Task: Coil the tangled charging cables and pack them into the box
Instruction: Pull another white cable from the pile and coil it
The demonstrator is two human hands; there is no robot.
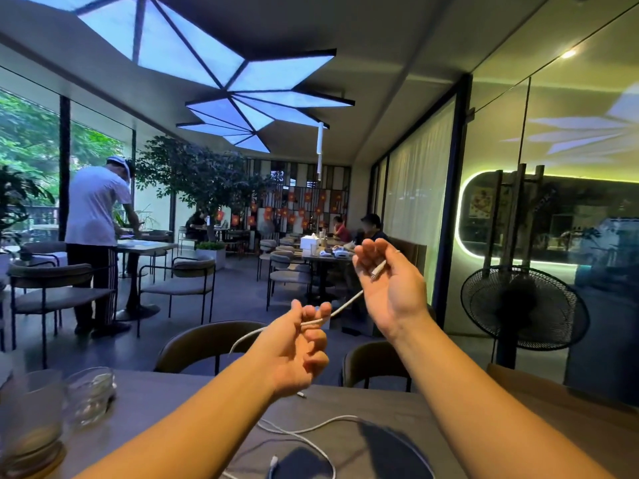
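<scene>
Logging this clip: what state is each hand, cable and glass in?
held cable: uncoiled, stretched in the air
left hand: grips held cable
right hand: pinches held cable's plug end
loose cables: uncoiled, lying on table
near glass: upright, nearly empty

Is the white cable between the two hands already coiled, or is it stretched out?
Stretched out: the cable runs as one line from the left hand to the right hand, no loops.

Left hand [298, 347] and right hand [387, 283] hold a white cable [345, 304] above the table [366, 407].
</scene>
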